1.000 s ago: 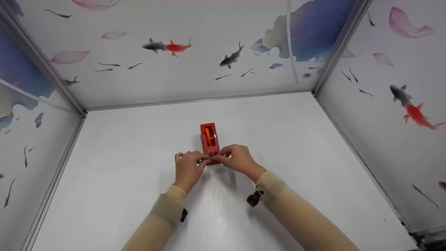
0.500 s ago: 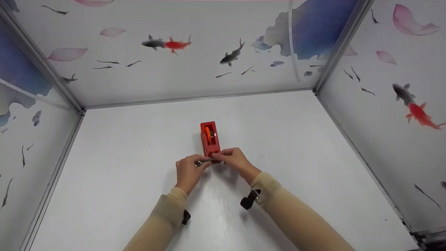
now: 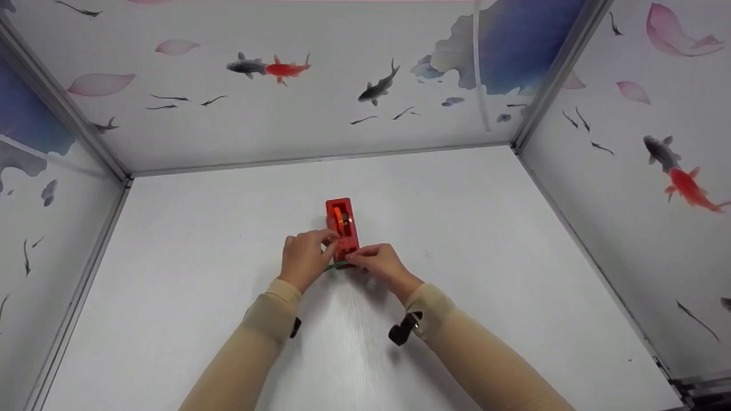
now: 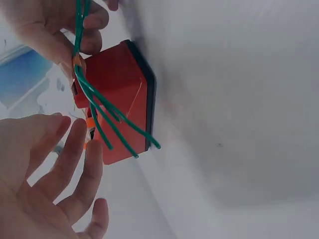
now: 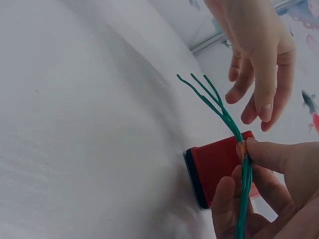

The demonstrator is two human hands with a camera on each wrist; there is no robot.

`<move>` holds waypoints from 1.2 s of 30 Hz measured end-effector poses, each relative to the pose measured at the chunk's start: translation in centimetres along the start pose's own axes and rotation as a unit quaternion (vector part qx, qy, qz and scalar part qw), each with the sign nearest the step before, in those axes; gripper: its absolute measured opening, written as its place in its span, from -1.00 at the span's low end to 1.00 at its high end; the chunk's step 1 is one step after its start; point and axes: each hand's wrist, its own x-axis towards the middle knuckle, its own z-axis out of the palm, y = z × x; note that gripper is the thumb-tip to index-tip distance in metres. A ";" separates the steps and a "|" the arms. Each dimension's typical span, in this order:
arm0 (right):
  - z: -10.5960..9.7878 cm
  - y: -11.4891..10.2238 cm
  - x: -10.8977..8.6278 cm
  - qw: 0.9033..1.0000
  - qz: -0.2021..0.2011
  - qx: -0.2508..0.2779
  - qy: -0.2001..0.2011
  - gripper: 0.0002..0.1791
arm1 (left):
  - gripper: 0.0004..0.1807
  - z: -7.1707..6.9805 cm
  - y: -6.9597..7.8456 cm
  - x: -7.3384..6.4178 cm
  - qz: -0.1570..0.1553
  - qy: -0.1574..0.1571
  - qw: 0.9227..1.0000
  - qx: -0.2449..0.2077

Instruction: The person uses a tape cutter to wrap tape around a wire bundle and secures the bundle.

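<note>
My right hand (image 3: 388,265) pinches a bundle of thin green wires (image 5: 245,191) between thumb and fingers. An orange-tinted band of tape (image 5: 242,149) wraps the bundle at the thumb. Past the band, several loose wire ends fan out toward the left side. My left hand (image 3: 302,257) has its fingers apart and bent, holding nothing, beside the red tape dispenser (image 3: 347,244). In the head view its fingertips overlap the dispenser's left side. An orange tape roll (image 3: 338,217) sits in the dispenser. The wires pass in front of the dispenser's near end.
The dispenser stands on a white tabletop (image 3: 188,240). White panels (image 3: 320,114) printed with fish and petals enclose it at the back and both sides, with metal rails (image 3: 542,108) at the corners. Black wrist cameras (image 3: 402,331) hang under the sleeves.
The left hand has let go of the green wires and moved up beside the dispenser, its fingers spreading. The right hand keeps its pinch on the bundle, nearly in place.
</note>
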 end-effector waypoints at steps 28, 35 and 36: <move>0.7 -0.9 0.2 0.986 -0.039 -0.159 0.043 -0.82 | -0.81 -0.9 0.3 2.9 0.010 -0.100 0.995 -0.014; 0.2 0.5 -0.8 0.982 -0.034 -0.184 0.020 -0.81 | -0.76 0.0 0.0 1.2 -0.003 -0.065 0.997 -0.035; -0.1 0.5 -0.9 0.984 -0.037 -0.173 0.019 -0.81 | -0.75 0.1 0.1 0.9 -0.004 -0.050 0.998 -0.040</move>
